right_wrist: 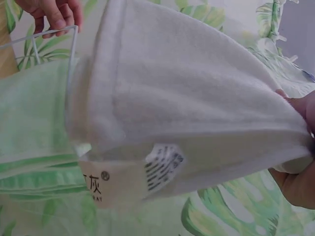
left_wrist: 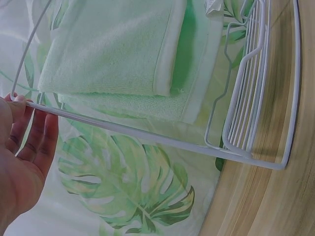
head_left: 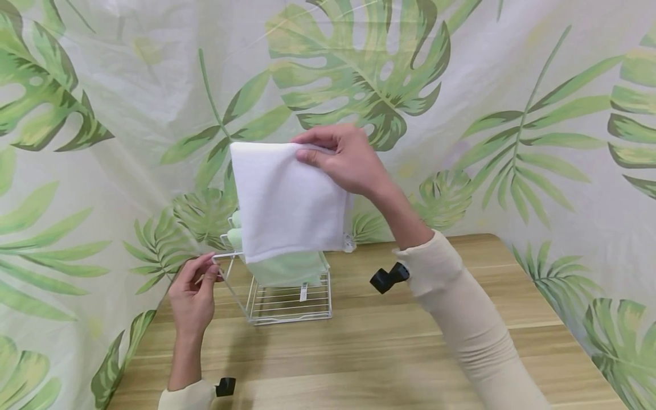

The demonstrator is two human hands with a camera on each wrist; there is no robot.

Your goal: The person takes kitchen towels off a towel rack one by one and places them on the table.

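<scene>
A folded white towel (head_left: 292,199) hangs from my right hand (head_left: 348,156), which pinches its top edge between thumb and fingers. In the right wrist view a printed label (right_wrist: 165,167) shows at the towel's lower part. Below and behind it, light green towels (head_left: 287,267) hang on a white wire rack (head_left: 292,322). My left hand (head_left: 195,290) pinches the rack's upper left corner. The left wrist view shows the green towel (left_wrist: 113,49) draped inside the rack's frame, above its wire base. The white towel hides much of the rack's top in the head view.
The rack stands on a wood-grain table (head_left: 389,336), near its far edge. A leaf-patterned curtain (head_left: 512,114) hangs right behind the table and along its sides. Black wrist mounts (head_left: 386,279) stick out from both cuffs.
</scene>
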